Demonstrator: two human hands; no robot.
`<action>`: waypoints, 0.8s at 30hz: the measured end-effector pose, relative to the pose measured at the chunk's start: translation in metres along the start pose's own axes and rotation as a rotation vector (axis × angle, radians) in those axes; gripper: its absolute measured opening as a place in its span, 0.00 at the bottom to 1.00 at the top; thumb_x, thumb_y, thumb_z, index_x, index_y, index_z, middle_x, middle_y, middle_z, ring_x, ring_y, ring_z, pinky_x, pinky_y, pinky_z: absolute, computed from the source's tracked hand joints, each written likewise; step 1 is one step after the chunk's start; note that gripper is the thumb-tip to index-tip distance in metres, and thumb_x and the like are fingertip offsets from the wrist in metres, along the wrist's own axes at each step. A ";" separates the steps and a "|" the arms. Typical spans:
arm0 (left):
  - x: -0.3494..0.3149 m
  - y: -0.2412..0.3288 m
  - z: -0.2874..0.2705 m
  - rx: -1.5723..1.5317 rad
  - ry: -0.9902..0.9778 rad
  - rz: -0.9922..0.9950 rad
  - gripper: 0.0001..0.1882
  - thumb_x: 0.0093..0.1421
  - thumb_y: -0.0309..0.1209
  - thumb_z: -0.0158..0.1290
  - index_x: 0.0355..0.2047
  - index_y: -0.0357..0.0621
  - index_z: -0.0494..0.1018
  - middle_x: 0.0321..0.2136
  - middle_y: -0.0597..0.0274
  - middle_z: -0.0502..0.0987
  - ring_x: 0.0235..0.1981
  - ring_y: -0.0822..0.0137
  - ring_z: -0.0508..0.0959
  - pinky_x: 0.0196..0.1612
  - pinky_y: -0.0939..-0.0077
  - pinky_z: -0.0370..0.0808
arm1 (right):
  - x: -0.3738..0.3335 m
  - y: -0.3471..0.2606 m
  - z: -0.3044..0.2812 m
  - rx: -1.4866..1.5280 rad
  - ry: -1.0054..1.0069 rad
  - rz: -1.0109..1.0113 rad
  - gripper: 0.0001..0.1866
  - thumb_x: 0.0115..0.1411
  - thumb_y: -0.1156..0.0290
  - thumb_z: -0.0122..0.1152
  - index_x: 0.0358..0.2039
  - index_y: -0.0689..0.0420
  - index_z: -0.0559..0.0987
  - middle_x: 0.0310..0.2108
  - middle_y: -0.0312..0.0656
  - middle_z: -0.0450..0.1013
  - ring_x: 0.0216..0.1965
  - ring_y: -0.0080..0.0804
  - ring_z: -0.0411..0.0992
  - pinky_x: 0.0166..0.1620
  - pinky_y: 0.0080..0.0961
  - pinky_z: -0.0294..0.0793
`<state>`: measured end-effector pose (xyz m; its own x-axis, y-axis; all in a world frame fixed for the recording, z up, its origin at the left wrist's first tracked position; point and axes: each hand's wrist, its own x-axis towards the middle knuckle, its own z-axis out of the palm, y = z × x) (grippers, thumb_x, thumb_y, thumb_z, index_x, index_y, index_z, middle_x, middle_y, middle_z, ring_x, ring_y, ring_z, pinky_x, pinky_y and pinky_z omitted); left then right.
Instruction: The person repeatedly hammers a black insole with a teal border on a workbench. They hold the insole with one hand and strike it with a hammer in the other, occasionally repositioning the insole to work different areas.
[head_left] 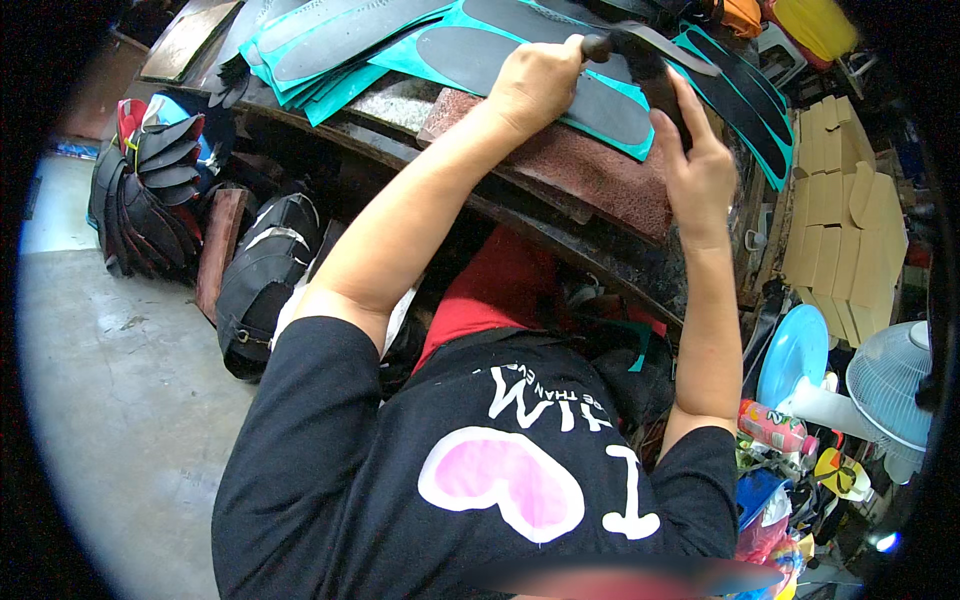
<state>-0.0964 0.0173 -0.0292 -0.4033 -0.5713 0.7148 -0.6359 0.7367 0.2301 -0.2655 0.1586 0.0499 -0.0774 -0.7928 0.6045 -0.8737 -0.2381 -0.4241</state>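
Observation:
My left hand (535, 85) is closed above the workbench, with the rounded end of a dark handle (597, 47) sticking out past its fingers. To its right, my right hand (705, 175) pinches a long black curved piece (655, 85) between thumb and fingers. This piece is blurred, and its exact kind is unclear. A grey flat strip (675, 48) slants across its top. Beneath both hands lies a teal sheet (405, 55) bearing dark grey sole-shaped panels (470, 60). The sheet partly covers a rough reddish-brown slab (620, 190) at the bench's near edge.
More teal sheets (330, 100) are stacked at left, others (740, 110) at right. Bundled black soles (165, 165) and a black bag-like bundle (265, 285) stand on the floor (130, 400). Cardboard boxes (845, 240), a blue round lid (795, 350) and a fan (890, 385) are at right.

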 end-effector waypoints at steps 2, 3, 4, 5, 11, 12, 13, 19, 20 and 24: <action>0.001 0.000 0.002 -0.210 0.088 -0.229 0.09 0.58 0.28 0.58 0.35 0.35 0.75 0.25 0.44 0.80 0.25 0.57 0.83 0.31 0.71 0.81 | -0.009 0.019 0.005 -0.042 0.004 0.135 0.21 0.63 0.50 0.59 0.57 0.32 0.75 0.39 0.45 0.80 0.34 0.47 0.79 0.35 0.36 0.75; 0.000 -0.002 0.002 -0.446 0.108 -0.424 0.08 0.59 0.28 0.58 0.36 0.35 0.75 0.25 0.45 0.80 0.25 0.60 0.83 0.31 0.72 0.81 | -0.013 0.027 0.006 -0.007 0.010 0.081 0.21 0.63 0.51 0.59 0.57 0.32 0.75 0.39 0.45 0.80 0.35 0.45 0.79 0.36 0.35 0.75; 0.001 -0.008 0.003 -0.682 0.127 -0.614 0.08 0.60 0.27 0.57 0.36 0.35 0.74 0.25 0.47 0.81 0.25 0.64 0.84 0.31 0.74 0.81 | -0.014 0.034 0.002 0.007 0.006 0.093 0.21 0.63 0.51 0.59 0.57 0.32 0.76 0.40 0.45 0.80 0.35 0.44 0.80 0.36 0.34 0.75; 0.001 -0.012 0.003 -0.853 0.149 -0.683 0.06 0.61 0.26 0.56 0.35 0.34 0.75 0.26 0.55 0.82 0.27 0.71 0.83 0.31 0.77 0.82 | -0.014 0.039 -0.002 0.013 0.038 0.109 0.21 0.63 0.51 0.59 0.57 0.33 0.76 0.40 0.45 0.80 0.35 0.42 0.80 0.36 0.33 0.75; 0.000 -0.017 0.007 -0.527 0.060 -0.416 0.08 0.58 0.29 0.59 0.34 0.38 0.76 0.27 0.52 0.82 0.27 0.61 0.84 0.33 0.70 0.80 | 0.002 0.009 -0.047 0.389 0.207 0.002 0.22 0.64 0.65 0.62 0.59 0.46 0.75 0.37 0.36 0.76 0.28 0.17 0.72 0.34 0.18 0.72; 0.000 -0.014 0.005 -0.414 0.071 -0.329 0.08 0.58 0.30 0.60 0.34 0.39 0.77 0.27 0.51 0.82 0.27 0.58 0.84 0.34 0.68 0.80 | 0.002 0.001 -0.052 0.430 0.238 -0.018 0.21 0.66 0.68 0.59 0.60 0.45 0.74 0.25 0.32 0.74 0.24 0.12 0.67 0.28 0.11 0.68; 0.001 -0.010 0.005 -0.422 0.095 -0.266 0.10 0.57 0.31 0.59 0.37 0.41 0.76 0.27 0.48 0.81 0.29 0.51 0.82 0.35 0.62 0.79 | 0.003 -0.005 -0.046 0.429 0.262 -0.030 0.21 0.66 0.67 0.59 0.60 0.45 0.74 0.25 0.33 0.74 0.25 0.13 0.68 0.29 0.13 0.70; 0.001 0.010 0.006 -0.069 0.037 -0.045 0.07 0.59 0.29 0.55 0.36 0.41 0.72 0.21 0.48 0.78 0.26 0.50 0.81 0.30 0.59 0.79 | -0.010 0.019 -0.001 -0.051 0.046 -0.016 0.23 0.64 0.53 0.59 0.59 0.35 0.74 0.35 0.47 0.80 0.28 0.44 0.78 0.35 0.34 0.76; 0.001 0.010 0.007 -0.094 0.108 -0.082 0.06 0.60 0.27 0.54 0.36 0.39 0.71 0.20 0.49 0.78 0.25 0.53 0.82 0.29 0.62 0.79 | -0.013 0.029 -0.002 -0.066 0.043 0.018 0.22 0.64 0.52 0.58 0.59 0.34 0.74 0.34 0.47 0.79 0.27 0.46 0.77 0.34 0.35 0.75; 0.011 -0.013 0.003 -1.196 0.475 -0.675 0.04 0.62 0.24 0.53 0.33 0.35 0.74 0.27 0.60 0.81 0.27 0.70 0.83 0.28 0.77 0.80 | -0.032 0.053 -0.013 -0.099 -0.100 0.297 0.22 0.64 0.50 0.57 0.59 0.33 0.74 0.33 0.46 0.79 0.23 0.45 0.73 0.32 0.35 0.73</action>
<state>-0.0944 0.0005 -0.0267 0.1474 -0.9280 0.3422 0.4010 0.3723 0.8370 -0.3153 0.1784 0.0172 -0.2928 -0.8719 0.3925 -0.8627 0.0640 -0.5016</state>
